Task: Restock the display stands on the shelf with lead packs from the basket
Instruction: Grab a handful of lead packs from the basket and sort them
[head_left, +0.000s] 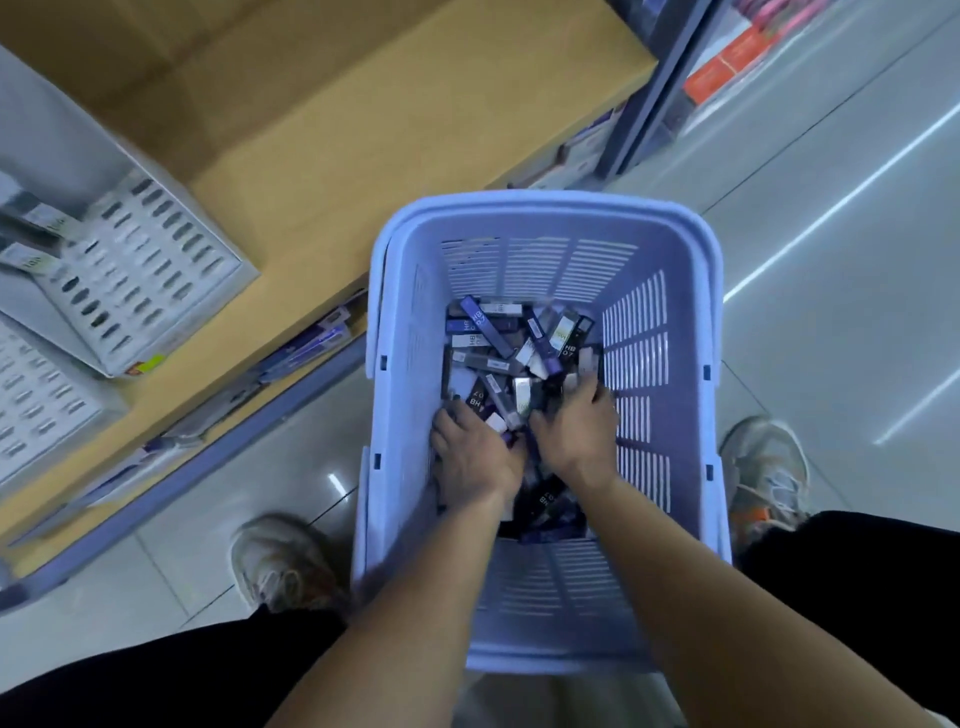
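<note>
A lilac plastic basket (670, 322) stands on the floor between my feet. Its bottom holds a loose heap of lead packs (511, 353), slim black, purple and white boxes marked HB. Both my hands are down in that heap. My left hand (475, 457) lies palm down on the packs at the near left, fingers curled into them. My right hand (576, 423) is beside it, fingers bent around packs at the heap's right side. White display stands (140, 275) with rows of slots sit tilted on the wooden shelf (332, 171) at the left.
The shelf's blue-edged lower tier (270, 395) carries more stationery. My shoes (283, 564) flank the basket on the glossy tiled floor (841, 291). Another shelving unit with orange boxes (727, 62) stands at the top right.
</note>
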